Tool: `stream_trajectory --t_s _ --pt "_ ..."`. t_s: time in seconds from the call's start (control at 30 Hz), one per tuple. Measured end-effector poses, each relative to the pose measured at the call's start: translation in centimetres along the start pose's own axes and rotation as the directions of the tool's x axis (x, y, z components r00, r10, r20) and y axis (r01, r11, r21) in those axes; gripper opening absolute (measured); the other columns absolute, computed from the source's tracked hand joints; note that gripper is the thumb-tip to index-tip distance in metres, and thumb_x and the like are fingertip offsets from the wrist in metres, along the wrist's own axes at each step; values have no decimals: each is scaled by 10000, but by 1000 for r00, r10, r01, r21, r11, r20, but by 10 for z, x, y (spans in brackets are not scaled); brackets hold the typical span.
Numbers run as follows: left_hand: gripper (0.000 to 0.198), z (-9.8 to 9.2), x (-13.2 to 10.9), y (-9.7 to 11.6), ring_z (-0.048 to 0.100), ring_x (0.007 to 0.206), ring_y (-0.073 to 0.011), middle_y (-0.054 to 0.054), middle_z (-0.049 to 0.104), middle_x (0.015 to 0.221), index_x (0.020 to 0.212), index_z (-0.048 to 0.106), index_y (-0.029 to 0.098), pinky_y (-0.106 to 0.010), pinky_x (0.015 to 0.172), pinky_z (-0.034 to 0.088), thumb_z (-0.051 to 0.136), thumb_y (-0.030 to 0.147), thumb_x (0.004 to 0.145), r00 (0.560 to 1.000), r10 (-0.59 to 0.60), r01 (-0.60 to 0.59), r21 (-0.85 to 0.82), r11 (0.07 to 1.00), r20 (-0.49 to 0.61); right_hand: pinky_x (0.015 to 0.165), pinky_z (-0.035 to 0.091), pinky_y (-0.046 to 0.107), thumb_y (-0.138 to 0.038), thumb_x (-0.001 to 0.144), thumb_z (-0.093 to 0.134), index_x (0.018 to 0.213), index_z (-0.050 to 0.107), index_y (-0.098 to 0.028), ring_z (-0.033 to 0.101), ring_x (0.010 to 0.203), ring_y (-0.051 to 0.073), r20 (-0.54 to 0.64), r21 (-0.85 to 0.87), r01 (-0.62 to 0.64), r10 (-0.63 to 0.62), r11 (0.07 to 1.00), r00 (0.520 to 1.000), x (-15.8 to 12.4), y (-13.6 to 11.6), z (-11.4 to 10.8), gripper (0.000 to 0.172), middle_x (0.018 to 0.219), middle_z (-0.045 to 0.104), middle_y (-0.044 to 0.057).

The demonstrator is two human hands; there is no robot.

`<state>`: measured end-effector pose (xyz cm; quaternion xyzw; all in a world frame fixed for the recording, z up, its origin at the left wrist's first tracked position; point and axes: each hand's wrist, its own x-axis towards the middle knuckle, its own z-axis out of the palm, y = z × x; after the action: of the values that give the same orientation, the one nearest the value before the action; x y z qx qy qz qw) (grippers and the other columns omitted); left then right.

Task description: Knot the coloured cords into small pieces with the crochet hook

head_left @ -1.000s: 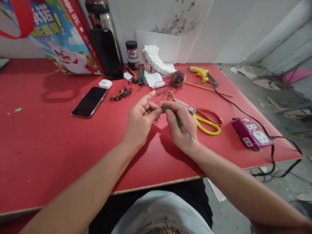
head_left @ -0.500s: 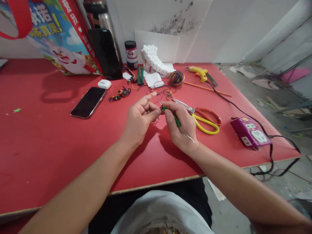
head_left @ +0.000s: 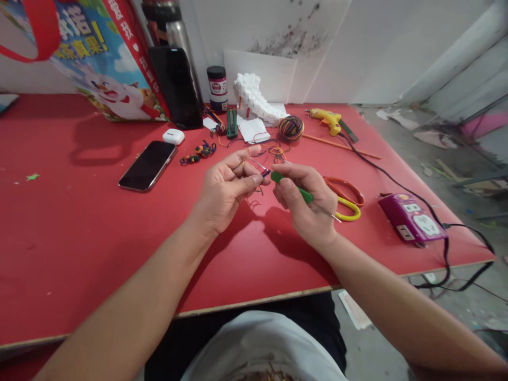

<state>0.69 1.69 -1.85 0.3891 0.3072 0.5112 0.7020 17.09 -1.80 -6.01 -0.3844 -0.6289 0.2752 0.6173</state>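
Observation:
My left hand (head_left: 226, 188) pinches a small piece of dark yarn work (head_left: 265, 173) between thumb and fingers. Thin yarn runs from it past the fingers toward a multicoloured yarn ball (head_left: 291, 128) at the back. Closed around the green handle of a crochet hook (head_left: 304, 194) is my right hand (head_left: 307, 203), just right of the yarn work, and a metal shaft sticks out behind it. Orange-and-yellow scissors (head_left: 349, 209) lie beyond my right hand, their blades mostly hidden by it. A knotted multicoloured yarn piece (head_left: 198, 153) rests left of the ball.
On the red table (head_left: 99, 254) are a phone (head_left: 148, 165), a white earbud case (head_left: 173, 136), an upright black phone (head_left: 177, 87), a jar (head_left: 217, 89), a white textured object (head_left: 254, 95), a yellow glue gun (head_left: 326, 120) and a purple power socket (head_left: 413, 217) with black cables.
My right hand has moved right with the green-handled hook, away from my left fingertips, covering more of the scissors. More of the dark yarn piece shows. The view has shifted slightly.

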Motion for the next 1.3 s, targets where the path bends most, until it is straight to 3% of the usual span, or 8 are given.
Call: stream_trajectory --t_s 0.27,0.67,0.87,1.1,1.3 --pt "466 -3 0 6 713 719 -134 32 683 705 1118 749 156 -215 605 471 825 45 671 998 46 -43 68 997 -44 592 498 310 -482 1020 677 1132 775 -237 618 663 149 -11 25 -47 48 999 999 6 -2 -10 286 851 713 37" --pt "420 -8 0 11 712 666 -107 22 706 693 1066 819 130 -190 680 557 823 49 654 999 37 -38 102 994 12 522 398 286 -326 950 774 969 836 -198 486 523 98 48 250 -126 118 960 992 19 -8 -30 144 629 593 -15" --pt "420 -9 1 12 723 645 -104 11 714 687 1030 852 126 -170 660 570 836 45 618 997 -50 47 41 998 62 466 317 275 -358 861 836 869 829 -183 371 441 85 107 369 -237 212 899 971 28 -13 -33 175 502 458 -54" --pt "420 -9 0 12 680 585 -76 19 682 660 1033 862 111 -143 568 516 831 62 617 990 -84 82 20 996 115 460 269 259 -344 792 864 785 821 -161 285 412 58 154 462 -336 300 820 942 33 -20 -32 188 460 411 -73" --pt "451 -7 0 3 722 665 -103 32 684 706 1084 850 148 -199 689 594 869 67 640 992 -69 68 15 998 108 481 287 248 -344 814 854 803 802 -166 268 409 37 210 559 -411 356 720 910 29 -21 -21 186 492 449 -80"
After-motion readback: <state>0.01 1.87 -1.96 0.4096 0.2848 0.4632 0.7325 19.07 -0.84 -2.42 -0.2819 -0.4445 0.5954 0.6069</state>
